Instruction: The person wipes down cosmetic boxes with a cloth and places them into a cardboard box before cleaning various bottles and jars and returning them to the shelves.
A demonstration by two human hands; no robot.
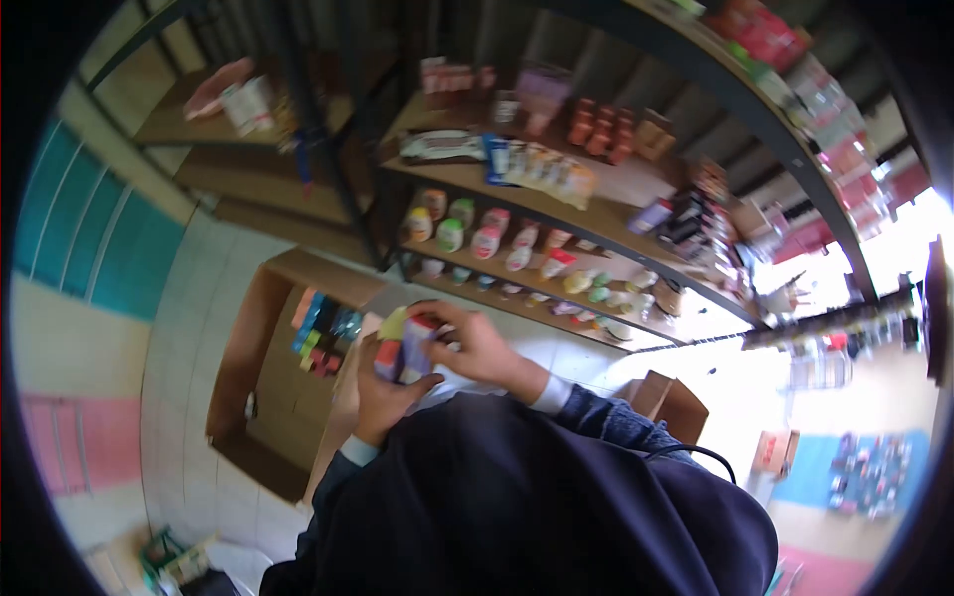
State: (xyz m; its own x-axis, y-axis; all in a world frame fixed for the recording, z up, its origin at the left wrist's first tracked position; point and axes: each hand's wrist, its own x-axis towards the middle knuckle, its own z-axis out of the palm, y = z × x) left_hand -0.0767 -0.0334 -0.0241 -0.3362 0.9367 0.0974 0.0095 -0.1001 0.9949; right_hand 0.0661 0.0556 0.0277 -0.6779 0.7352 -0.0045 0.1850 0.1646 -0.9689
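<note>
In front of my chest, my left hand point(383, 402) is closed around a small bunch of colourful packages. Among them a purple-and-white box point(415, 350) faces me, with a yellow-green piece point(394, 324) and a red piece point(387, 352) beside it. My right hand point(479, 350) reaches in from the other side, its fingers curled over the purple-and-white box. Blur hides the print on the packages. Just left of my hands stands an open cardboard box point(238, 368), with several small coloured packages point(323, 333) grouped at its far end.
Metal-framed shelves point(636, 184) stand ahead, holding bottles point(450, 234), packets point(552, 171) and red containers point(601, 129). Another brown carton point(668, 402) is on the floor at my right. A second shelf unit point(189, 124) stands at the far left.
</note>
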